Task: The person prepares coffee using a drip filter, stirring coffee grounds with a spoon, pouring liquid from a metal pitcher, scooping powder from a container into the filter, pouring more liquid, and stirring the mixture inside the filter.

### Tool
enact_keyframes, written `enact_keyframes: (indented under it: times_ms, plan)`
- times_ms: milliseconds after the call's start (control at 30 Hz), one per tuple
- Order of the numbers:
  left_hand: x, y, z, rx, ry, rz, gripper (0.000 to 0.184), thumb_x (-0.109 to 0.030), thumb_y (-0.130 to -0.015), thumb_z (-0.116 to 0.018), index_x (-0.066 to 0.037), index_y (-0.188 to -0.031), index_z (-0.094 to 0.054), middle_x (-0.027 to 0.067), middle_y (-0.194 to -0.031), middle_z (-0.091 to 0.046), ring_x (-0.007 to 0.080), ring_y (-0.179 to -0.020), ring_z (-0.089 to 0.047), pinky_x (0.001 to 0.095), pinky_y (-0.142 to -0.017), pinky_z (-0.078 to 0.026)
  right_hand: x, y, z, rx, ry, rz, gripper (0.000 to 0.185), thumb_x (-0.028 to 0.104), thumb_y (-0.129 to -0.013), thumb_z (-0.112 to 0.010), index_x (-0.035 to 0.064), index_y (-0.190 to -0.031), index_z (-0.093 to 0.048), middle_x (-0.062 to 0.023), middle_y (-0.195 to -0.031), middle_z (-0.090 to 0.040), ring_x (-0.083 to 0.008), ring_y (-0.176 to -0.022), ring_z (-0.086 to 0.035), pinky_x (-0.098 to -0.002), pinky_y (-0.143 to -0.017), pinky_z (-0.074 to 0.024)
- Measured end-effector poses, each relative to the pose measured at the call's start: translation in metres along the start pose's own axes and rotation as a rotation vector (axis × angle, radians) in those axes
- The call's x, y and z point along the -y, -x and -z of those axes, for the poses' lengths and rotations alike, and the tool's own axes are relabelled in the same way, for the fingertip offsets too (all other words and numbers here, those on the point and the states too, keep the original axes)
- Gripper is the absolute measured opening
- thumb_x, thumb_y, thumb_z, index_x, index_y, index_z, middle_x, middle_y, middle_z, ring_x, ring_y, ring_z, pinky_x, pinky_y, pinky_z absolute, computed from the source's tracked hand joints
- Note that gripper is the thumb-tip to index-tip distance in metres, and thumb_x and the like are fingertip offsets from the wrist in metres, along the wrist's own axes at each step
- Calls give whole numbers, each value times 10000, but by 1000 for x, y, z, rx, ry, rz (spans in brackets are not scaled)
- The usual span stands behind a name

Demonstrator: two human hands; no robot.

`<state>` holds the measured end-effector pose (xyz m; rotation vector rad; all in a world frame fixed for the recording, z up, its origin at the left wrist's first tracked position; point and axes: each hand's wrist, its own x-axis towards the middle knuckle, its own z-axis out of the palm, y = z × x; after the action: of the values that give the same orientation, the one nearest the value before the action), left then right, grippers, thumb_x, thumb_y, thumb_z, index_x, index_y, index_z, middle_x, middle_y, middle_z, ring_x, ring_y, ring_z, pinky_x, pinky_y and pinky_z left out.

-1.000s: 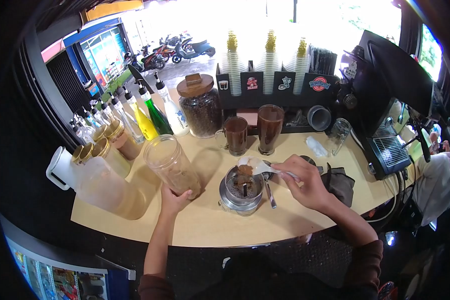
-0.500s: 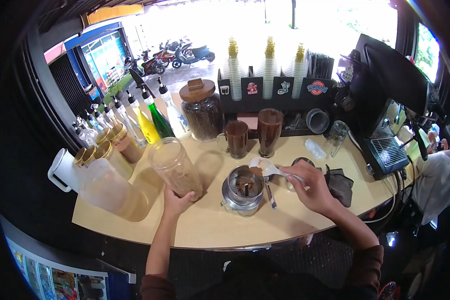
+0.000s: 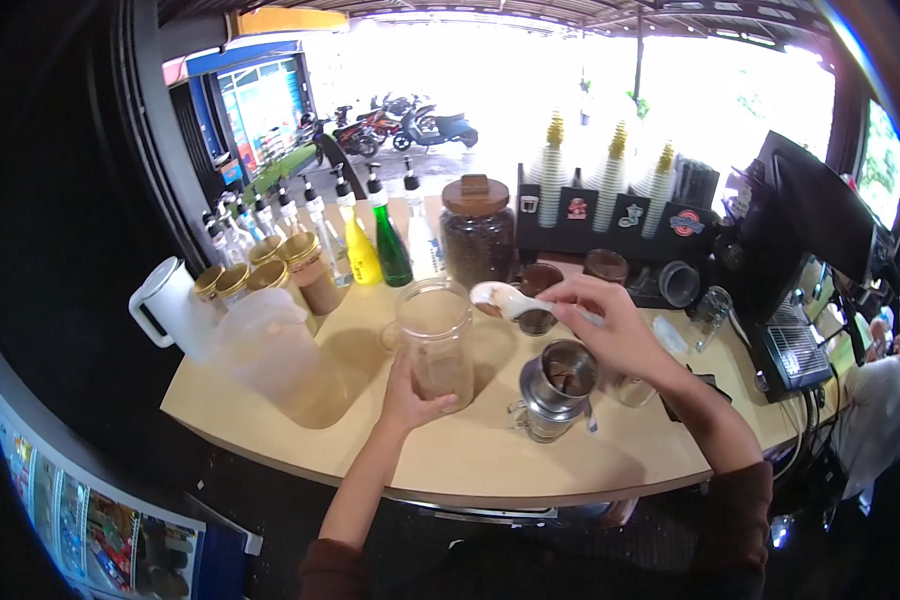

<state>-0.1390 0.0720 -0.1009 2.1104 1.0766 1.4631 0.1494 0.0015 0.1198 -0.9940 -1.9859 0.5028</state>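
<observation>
My left hand (image 3: 407, 400) is wrapped around the lower part of a clear jar (image 3: 440, 360), which stands nearly upright at the middle of the counter. In my right hand (image 3: 610, 325) is a white plastic spoon (image 3: 510, 301), gripped by its handle. The spoon's bowl, with some brown powder on it, hangs just right of the jar's open rim. Below my right hand, a metal drip filter (image 3: 562, 385) with dark grounds inside sits on a glass mug (image 3: 542, 428). Part of a metal spoon (image 3: 591, 418) shows beside it.
Left on the counter (image 3: 450, 460) stand a translucent jug (image 3: 270, 345), a white pitcher (image 3: 170, 305), gold-lidded jars (image 3: 308, 270) and pump bottles (image 3: 390, 245). Behind are a wooden-lidded bean jar (image 3: 477, 240), two brown-filled glasses (image 3: 538, 310) and a cup rack (image 3: 620, 215). An espresso machine (image 3: 800, 330) stands right.
The spoon has gone from above the drip filter leftward to beside the jar's rim. My left hand still holds the jar, now more upright. The whole view has shifted.
</observation>
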Motion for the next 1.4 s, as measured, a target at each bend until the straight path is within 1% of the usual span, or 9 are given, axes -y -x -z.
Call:
enact_keyframes:
  times_ms: [67, 200, 400, 467, 667, 900, 967, 1200, 1400]
  plan:
    - [4, 2, -1, -23, 21, 26, 942, -310, -532, -872, -5, -1294, -410, 186, -1207, -526, 330, -1156, -499, 427, -992, -402, 10, -27, -14, 101, 132, 15, 195, 77, -865, -581, 30, -1032, -672, -57, -847, -603, -118, -765, -542, -254, -699, -434]
    - [1, 5, -1, -98, -9, 85, 934, -339, -524, -866, -28, -1288, -428, 188, -1216, -516, 342, -1137, -495, 448, -980, -399, 13, -67, -43, 165, 418, 87, 201, 114, -836, -572, 34, -986, -680, -109, -875, -636, -231, -804, -632, -300, -643, -467]
    - [2, 3, 1, -71, -115, 21, 895, -309, -556, -855, -29, -1291, -429, 199, -1213, -515, 365, -1128, -495, 459, -976, -393, 30, -70, -75, 301, 903, 162, 178, 158, -850, -593, 77, -989, -672, -85, -981, -585, -233, -976, -588, -415, -834, -403]
    - [10, 4, -1, -78, -107, 9, 889, -306, -566, -853, -25, -1294, -426, 202, -1229, -508, 367, -1140, -492, 460, -984, -390, 32, -59, -67, 75, 804, 385, 213, 166, -857, -600, 79, -1047, -641, -84, -1045, -538, -226, -1039, -529, -399, -862, -382]
    - [24, 6, -7, -146, 45, 15, 900, -290, -592, -851, -2, -1320, -408, 217, -1301, -461, 373, -1239, -431, 455, -1039, -353, 21, 1, 6, -101, 791, 346, 258, 168, -834, -642, 81, -1075, -617, -87, -1167, -518, -248, -1081, -508, -403, -929, -368]
    - [-44, 17, 8, -305, -288, -128, 692, -159, -741, -723, -18, -1340, -406, 180, -1227, -498, 310, -1122, -503, 402, -981, -392, -115, 131, 82, -240, 537, -20, 266, 104, -869, -591, 35, -1124, -560, -148, -1107, -536, -332, -1034, -532, -409, -884, -423]
    - [-71, 21, -4, -178, -381, -206, 670, -143, -764, -695, -25, -1351, -395, 170, -1213, -507, 296, -1100, -512, 392, -973, -396, -160, 165, 80, -350, 278, -292, 249, 137, -916, -563, 23, -1135, -536, -133, -1085, -557, -275, -1022, -552, -370, -881, -430]
    - [-187, -9, -84, -115, 122, -60, 873, -283, -637, -850, 16, -1317, -389, 173, -1197, -556, 281, -1132, -542, 387, -980, -418, -224, 193, 42, -555, -380, -378, 195, 191, -989, -491, 10, -927, -531, -36, -798, -572, -102, -756, -524, -256, -714, -429]
    - [-193, -13, -92, -58, 98, 89, 810, -220, -623, -869, 9, -1275, -445, 151, -1162, -602, 247, -1074, -599, 373, -942, -465, -213, 209, 38, -513, -323, -294, 205, 162, -989, -491, 33, -828, -479, 16, -692, -486, -52, -658, -424, -219, -613, -369]
